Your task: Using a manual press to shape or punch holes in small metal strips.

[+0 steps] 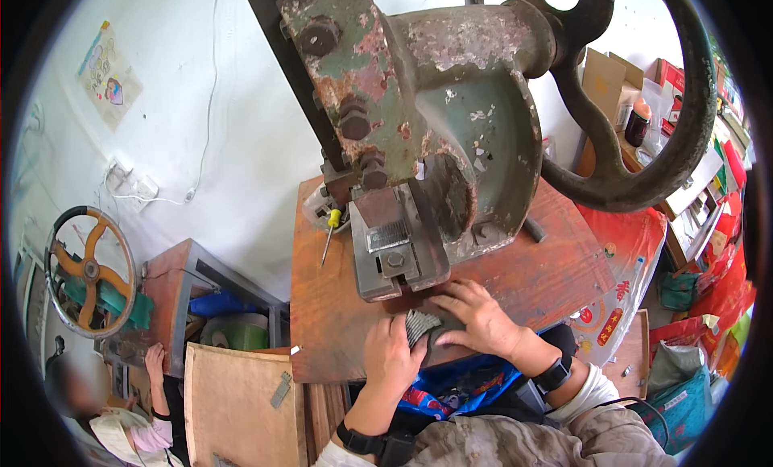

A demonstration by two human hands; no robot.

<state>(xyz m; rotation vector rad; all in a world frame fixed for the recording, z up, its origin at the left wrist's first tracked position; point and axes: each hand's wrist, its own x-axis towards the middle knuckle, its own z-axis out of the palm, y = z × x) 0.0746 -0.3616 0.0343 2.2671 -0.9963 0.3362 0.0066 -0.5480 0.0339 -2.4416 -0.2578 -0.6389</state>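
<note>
Between my hands, at the near edge of the wooden tabletop, is a grey, ridged bundle [418,325] that looks like thin metal strips stacked together. My left hand [390,356] is closed on its left side, thumb against it. My right hand [481,320] lies over the table edge with fingers spread and thumb apart, close beside the bundle's dark right end; whether it touches is unclear. Just beyond stands a worn green hand press [475,137]. On its steel die block [400,266] sits a small ridged metal plate [388,235], apart from both hands.
A yellow-handled screwdriver [332,221] lies left of the press on the wooden table [555,250]. The press's big handwheel [620,169] overhangs the right. A blue bag [463,384] is below the table edge. At far left, another person's hand [155,362] rests near a second wheel [90,270].
</note>
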